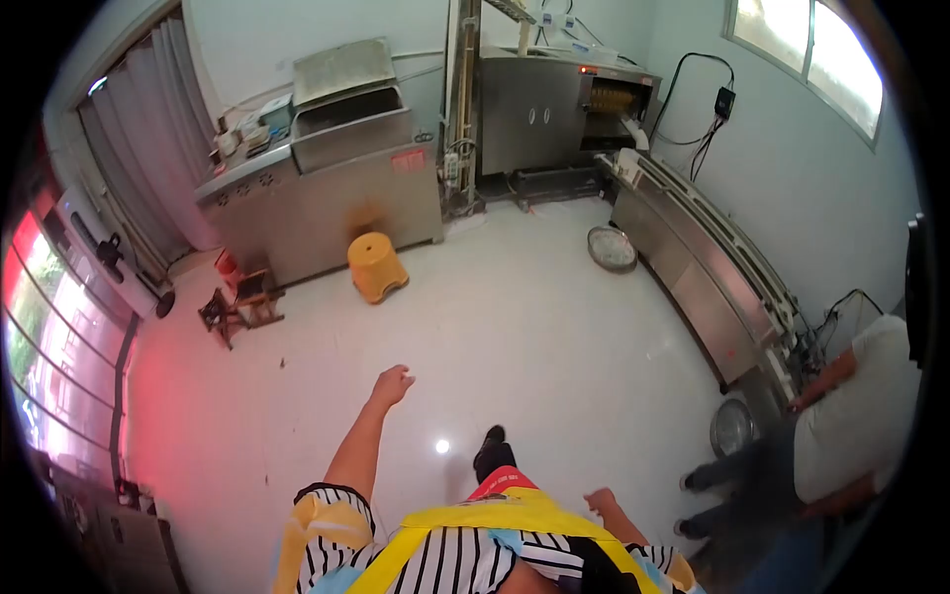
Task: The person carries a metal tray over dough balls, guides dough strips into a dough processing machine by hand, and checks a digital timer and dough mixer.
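Observation:
My left hand (394, 385) is stretched out ahead over the white floor. Its fingers are loosely bent and partly apart, and nothing shows in them. Lower down, my right hand (599, 500) hangs beside my body, with loosely curled fingers and no object visible in it. Neither hand touches anything. A yellow apron (495, 519) with a red part covers my striped top. One dark shoe (494, 436) shows in front of me. The yellow plastic stool (374, 265) is the object closest to my left hand, some way beyond it.
Along the right wall runs a long metal conveyor (683, 267), joined to a steel machine (534, 114). Two round metal trays, one far (612, 248) and one near (732, 428), lie beside it. A person (851, 426) stands at right. A steel counter (336, 198) and small wooden stools (242, 297) are at left.

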{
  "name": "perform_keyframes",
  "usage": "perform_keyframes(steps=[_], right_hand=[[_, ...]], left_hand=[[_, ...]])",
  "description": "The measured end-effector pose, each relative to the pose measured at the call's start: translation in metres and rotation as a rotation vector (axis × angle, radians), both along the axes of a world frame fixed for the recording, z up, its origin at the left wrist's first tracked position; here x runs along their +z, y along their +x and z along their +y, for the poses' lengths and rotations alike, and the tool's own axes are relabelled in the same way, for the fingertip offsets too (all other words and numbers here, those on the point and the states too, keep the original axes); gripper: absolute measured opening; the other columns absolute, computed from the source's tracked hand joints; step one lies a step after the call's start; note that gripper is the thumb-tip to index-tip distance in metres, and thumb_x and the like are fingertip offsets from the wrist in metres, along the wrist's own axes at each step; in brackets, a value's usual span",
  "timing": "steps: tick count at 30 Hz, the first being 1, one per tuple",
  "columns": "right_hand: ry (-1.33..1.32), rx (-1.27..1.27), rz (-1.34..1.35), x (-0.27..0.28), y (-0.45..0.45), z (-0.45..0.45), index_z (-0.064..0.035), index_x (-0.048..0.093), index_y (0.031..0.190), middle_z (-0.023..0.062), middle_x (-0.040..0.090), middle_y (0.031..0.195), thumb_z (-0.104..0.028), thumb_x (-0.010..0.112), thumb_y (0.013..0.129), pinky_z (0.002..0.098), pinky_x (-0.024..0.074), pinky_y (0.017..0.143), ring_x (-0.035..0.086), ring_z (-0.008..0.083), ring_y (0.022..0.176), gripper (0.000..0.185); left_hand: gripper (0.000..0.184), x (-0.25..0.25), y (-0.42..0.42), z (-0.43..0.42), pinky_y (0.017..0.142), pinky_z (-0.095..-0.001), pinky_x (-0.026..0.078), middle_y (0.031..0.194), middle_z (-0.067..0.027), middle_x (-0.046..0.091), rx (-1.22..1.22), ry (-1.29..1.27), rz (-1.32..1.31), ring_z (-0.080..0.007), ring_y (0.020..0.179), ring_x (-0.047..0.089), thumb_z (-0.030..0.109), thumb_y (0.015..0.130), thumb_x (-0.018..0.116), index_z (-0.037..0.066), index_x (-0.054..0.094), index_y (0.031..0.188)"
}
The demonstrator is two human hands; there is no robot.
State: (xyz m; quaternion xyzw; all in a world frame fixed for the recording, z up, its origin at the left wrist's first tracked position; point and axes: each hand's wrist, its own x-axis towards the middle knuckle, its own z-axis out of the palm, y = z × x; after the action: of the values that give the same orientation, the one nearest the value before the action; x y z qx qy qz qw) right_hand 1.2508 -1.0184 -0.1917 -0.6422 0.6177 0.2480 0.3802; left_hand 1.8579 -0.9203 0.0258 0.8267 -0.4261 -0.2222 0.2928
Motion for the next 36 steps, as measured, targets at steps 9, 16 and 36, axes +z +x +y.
perform_keyframes(steps=[9,16,36], right_hand=[[0.004,0.198,-0.135,0.024,0.225,-0.358,-0.0032,0.063,0.065,0.011,0.063,0.061,-0.05,0.051,0.083,0.0353,0.0518,0.06,0.06,0.0243,0.052,0.052],[-0.524,0.326,-0.475,0.094,0.482,-0.676,-0.0074,0.065,0.082,0.011,0.065,0.098,-0.034,0.044,0.089,0.0392,0.0476,0.079,0.059,0.028,0.092,0.035],[0.192,-0.808,-0.279,0.062,0.465,-1.161,-0.0108,0.061,0.095,0.0031,0.063,0.08,-0.029,0.057,0.087,0.0319,0.0458,0.055,0.06,0.0189,0.066,0.02]], left_hand=[[0.034,-0.159,0.123,-0.079,0.065,-0.0408,0.048,0.076,-0.0139,0.065,-0.166,0.876,0.299,-0.0268,0.067,0.061,0.036,0.08,0.063,0.002,0.065,0.08],[0.04,-0.126,0.288,-0.191,0.082,-0.0379,0.047,0.094,-0.0166,0.066,-0.144,1.161,0.095,-0.0257,0.09,0.063,0.039,0.079,0.061,0.006,0.068,0.099],[0.078,0.411,0.506,-1.502,0.102,-0.04,0.035,0.131,-0.0268,0.044,-0.076,-0.885,-0.523,-0.0357,0.122,0.044,0.043,0.08,0.065,-0.008,0.036,0.132]])
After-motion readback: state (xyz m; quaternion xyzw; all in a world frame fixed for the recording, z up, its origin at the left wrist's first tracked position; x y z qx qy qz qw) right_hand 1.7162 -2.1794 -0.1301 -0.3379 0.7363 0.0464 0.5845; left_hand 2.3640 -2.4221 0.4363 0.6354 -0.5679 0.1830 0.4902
